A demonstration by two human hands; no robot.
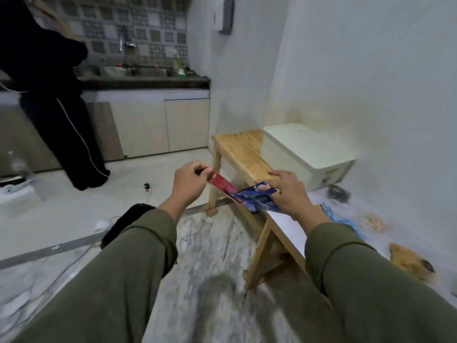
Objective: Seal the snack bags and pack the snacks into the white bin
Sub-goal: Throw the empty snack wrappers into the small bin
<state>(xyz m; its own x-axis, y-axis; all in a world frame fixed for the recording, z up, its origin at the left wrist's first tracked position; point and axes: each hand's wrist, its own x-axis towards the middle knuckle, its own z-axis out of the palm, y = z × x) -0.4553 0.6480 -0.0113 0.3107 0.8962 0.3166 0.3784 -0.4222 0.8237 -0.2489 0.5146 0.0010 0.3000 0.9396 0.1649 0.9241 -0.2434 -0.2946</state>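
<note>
Blue snack bag [257, 198] in right hand [286, 194]; left hand [189, 180] grips red sealer [222, 184].

Pale walls [346, 58], marble floor [210, 243], wooden bench [242, 149], kitchen counter [148, 82].

Blue snack bag [257, 198] print blurred; right hand [288, 194] covers its lower edge.

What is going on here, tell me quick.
A person in green sleeves is sealing a snack bag. The right hand holds a blue snack bag over the edge of the wooden bench, while the left hand holds a red sealing clip whose far end meets the bag. The white bin sits on the bench with its lid on. Other snacks lie on the white surface nearby, unpacked.
</note>
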